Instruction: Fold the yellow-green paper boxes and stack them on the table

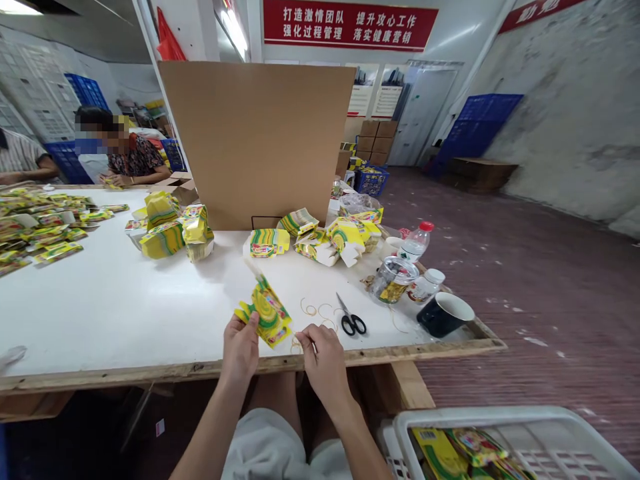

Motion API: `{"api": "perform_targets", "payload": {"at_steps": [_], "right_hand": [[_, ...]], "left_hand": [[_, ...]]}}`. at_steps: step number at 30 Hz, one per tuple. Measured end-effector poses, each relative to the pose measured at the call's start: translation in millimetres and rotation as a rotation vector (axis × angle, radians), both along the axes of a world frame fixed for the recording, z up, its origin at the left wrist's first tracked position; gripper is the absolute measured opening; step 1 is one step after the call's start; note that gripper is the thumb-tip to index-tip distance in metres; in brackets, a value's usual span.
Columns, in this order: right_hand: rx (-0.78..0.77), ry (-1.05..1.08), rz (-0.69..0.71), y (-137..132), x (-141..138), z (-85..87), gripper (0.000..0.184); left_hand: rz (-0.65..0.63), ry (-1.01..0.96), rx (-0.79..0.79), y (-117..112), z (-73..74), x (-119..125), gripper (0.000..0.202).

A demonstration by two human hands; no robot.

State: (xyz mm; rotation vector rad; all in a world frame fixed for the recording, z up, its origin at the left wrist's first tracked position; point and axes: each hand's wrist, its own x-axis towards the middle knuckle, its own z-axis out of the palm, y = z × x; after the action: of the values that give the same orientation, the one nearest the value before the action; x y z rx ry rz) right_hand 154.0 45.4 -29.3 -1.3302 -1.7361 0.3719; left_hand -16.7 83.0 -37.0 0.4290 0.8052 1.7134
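Observation:
My left hand holds a yellow printed carton, gripped at its left edge between thumb and fingers, tilted above the table's front edge. A pale strip sticks out past its upper end. Just off the carton's lower right corner, my right hand is pinched closed; what its fingertips hold is too small to make out. Thin tan rubber bands lie on the white table beyond my right hand. Black-handled scissors rest beside them, blades pointing away.
Yellow cartons stand in groups at the left and right before a tall cardboard sheet. A dark mug, jar and bottle line the right edge. Packets pile far left, near a seated person. A white basket sits lower right.

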Motion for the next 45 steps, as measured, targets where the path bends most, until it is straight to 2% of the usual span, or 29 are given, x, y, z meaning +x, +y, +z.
{"api": "perform_targets", "payload": {"at_steps": [2, 5, 7, 8, 10, 12, 14, 15, 17, 19, 21, 25, 27, 30, 33, 37, 41, 45], "right_hand": [[0.042, -0.029, -0.026, -1, 7, 0.9, 0.032], [0.091, -0.055, -0.121, 11, 24, -1.0, 0.031], [0.117, -0.062, -0.208, 27, 37, -1.2, 0.031], [0.126, -0.066, -0.244, 37, 44, -0.4, 0.031], [0.131, -0.081, -0.285, 58, 55, 3.1, 0.030], [0.117, -0.102, -0.299, 78, 65, 8.2, 0.029], [0.083, -0.115, -0.317, 96, 72, 12.8, 0.027], [0.055, -0.120, -0.321, 104, 76, 14.1, 0.025], [-0.029, -0.136, -0.296, 116, 82, 13.4, 0.022], [-0.140, -0.165, -0.229, 124, 86, 7.7, 0.022], [-0.248, -0.200, -0.170, 125, 88, -1.3, 0.024], [-0.375, -0.234, -0.163, 116, 89, -16.2, 0.025], [-0.390, -0.220, -0.158, 106, 85, -18.9, 0.024], [-0.376, -0.166, -0.095, 88, 65, -22.5, 0.021], [-0.338, -0.101, -0.048, 68, 32, -32.7, 0.022], [-0.265, -0.041, -0.094, 50, -3, -51.6, 0.013], [-0.196, 0.054, -0.145, 44, -15, -58.8, 0.010], [-0.169, 0.186, -0.162, 41, -17, -53.7, 0.008]], "left_hand": [[-0.036, -0.015, -0.009, -4, 8.1, -17, 0.027], [-0.186, -0.004, -0.056, -21, 16.3, -35, 0.026], [-0.330, 0.026, -0.112, -40, 17.1, -40, 0.024], [-0.442, 0.052, -0.146, -50, 16.3, -41, 0.025], [-0.828, 0.149, -0.176, -70, 13.2, -43, 0.030], [-1.120, 0.274, -0.155, -87, 8.8, -50, 0.034], [-1.281, 0.407, -0.149, -101, 3.6, -61, 0.039], [-1.307, 0.448, -0.159, -106, 1.0, -68, 0.042], [-1.246, 0.459, -0.186, -112, -3.4, -80, 0.047], [-1.082, 0.409, -0.216, -112, -4.8, -90, 0.050], [-0.886, 0.370, -0.244, -101, -2.1, -93, 0.047], [-0.509, 0.402, -0.216, -50, 5.6, -72, 0.040], [-0.393, 0.452, -0.136, -19, 2.6, -51, 0.041], [-0.299, 0.498, -0.078, 21, -13.0, -16, 0.037], [-0.240, 0.573, -0.057, 40, -33.3, 11, 0.028], [-0.203, 0.703, -0.060, 39, -51.7, 23, 0.017], [-0.168, 0.806, -0.079, 27, -57.9, 19, 0.040], [-0.095, 0.842, -0.099, 19, -57.6, 21, 0.057]]}}
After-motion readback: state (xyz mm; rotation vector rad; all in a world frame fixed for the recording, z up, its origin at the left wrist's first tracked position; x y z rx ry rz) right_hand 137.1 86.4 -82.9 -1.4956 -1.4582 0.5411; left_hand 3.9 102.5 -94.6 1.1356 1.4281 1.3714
